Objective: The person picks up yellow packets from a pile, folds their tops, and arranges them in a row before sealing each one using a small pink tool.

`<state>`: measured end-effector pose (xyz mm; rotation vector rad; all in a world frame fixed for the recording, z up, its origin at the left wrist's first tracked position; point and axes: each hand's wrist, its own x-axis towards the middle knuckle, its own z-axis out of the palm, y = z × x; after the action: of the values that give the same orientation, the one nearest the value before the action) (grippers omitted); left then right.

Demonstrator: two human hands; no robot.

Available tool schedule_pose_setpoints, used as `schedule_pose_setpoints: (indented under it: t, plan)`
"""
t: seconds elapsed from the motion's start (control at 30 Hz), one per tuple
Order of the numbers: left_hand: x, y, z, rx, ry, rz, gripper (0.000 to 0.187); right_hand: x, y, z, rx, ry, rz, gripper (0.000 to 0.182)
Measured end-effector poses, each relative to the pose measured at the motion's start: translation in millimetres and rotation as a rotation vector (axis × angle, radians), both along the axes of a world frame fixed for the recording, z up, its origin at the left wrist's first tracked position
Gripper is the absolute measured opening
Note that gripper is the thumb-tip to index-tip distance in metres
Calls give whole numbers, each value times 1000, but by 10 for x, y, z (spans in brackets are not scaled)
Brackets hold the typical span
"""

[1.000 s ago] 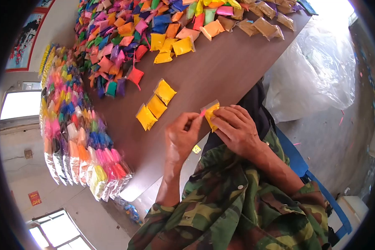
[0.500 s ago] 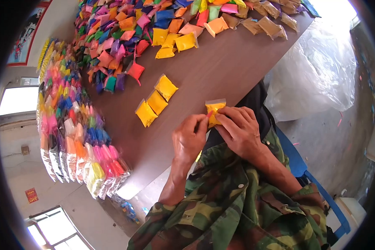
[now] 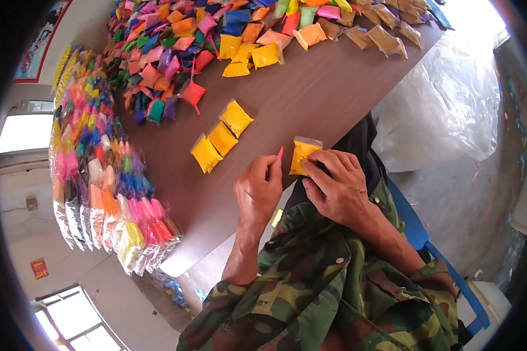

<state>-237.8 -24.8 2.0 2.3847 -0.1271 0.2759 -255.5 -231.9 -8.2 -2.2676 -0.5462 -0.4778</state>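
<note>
My left hand [image 3: 259, 186] is closed, pinching a small pink strip [image 3: 280, 152] that sticks up from its fingertips over the table edge. To its right, my right hand [image 3: 339, 180] grips a yellow packet [image 3: 303, 153] with a clear top edge, its fingers pressed on the packet's right side. The pink strip and the packet are apart. Three yellow packets [image 3: 222, 138] lie side by side in a slanted row on the brown table, up and left of my hands.
A large heap of coloured packets [image 3: 175, 44] covers the table's far side, with brown packets [image 3: 385, 41] at its right end. Bagged bundles [image 3: 108, 187] line the left edge. A clear plastic bag [image 3: 439, 105] and a blue chair [image 3: 413, 219] are on the right.
My left hand has moved left, away from the yellow packet, and the pink strip has come with it. My right hand still holds the packet.
</note>
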Motion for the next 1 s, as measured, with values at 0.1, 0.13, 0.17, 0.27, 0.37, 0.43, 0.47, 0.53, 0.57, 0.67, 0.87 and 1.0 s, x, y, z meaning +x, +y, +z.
schedule_pose_setpoints:
  t: [0.1,0.13,0.17,0.27,0.37,0.43,0.47,0.53,0.57,0.67,0.87,1.0]
  plan:
    - [-43,-31,145,-94,67,16,8,54,-44,92,-25,-13,19,37]
    - [-116,-88,203,-120,89,13,9,84,-58,107,-30,-21,26,36]
    - [-174,-131,223,-145,111,11,9,111,-71,91,-40,-39,29,35]
    - [-286,-135,35,-39,-13,-83,9,142,-83,73,-62,-56,43,33]
    - [-236,-26,-28,90,-66,-2,9,134,-104,118,-79,-24,42,32]
    - [-188,35,24,51,-14,30,9,147,-92,69,-92,-44,20,30]
    - [-163,49,55,34,9,45,9,168,-84,65,-100,-39,8,30]
    - [-183,-30,177,-39,-6,34,9,164,-68,43,-114,-15,-23,28]
    - [-196,-72,207,-75,-13,29,9,163,-54,28,-100,-14,-36,28]
    - [-171,-111,47,-19,-99,-54,8,181,4,-8,-66,-25,-66,29]
    - [-60,68,77,21,37,85,8,200,42,-30,-52,-60,-73,26]
    - [-171,-109,157,-31,-13,-2,8,184,77,-10,-38,-40,-91,25]
